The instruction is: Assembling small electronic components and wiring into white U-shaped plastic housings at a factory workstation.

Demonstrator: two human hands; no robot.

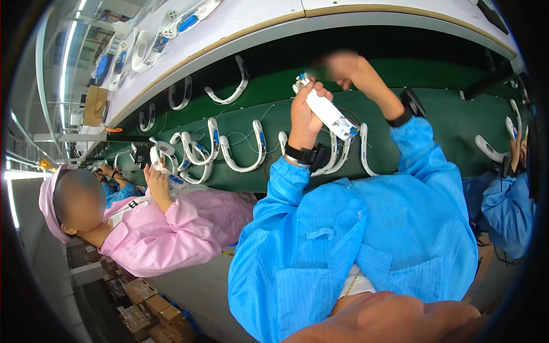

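Observation:
My left hand [307,115] grips a long white plastic housing [330,116], held tilted above the green bench. Blue and metallic parts show at both of its ends, with thin wires at the lower one. Up beyond the housing's far end is my right hand [345,67], raised over the back of the bench. A blur covers its fingers and whatever may be in them, so I cannot tell if they hold anything. White U-shaped frames [246,167] with blue inserts and thin cables lie on the bench around my left forearm.
A green bench top [423,131] runs across, under a white shelf [257,17] with a wooden edge that carries several white devices. On the left a co-worker in a pink coat [166,228] handles a white part. Another co-worker's blue sleeve [506,208] is at far right. Cardboard boxes [140,290] stand lower left.

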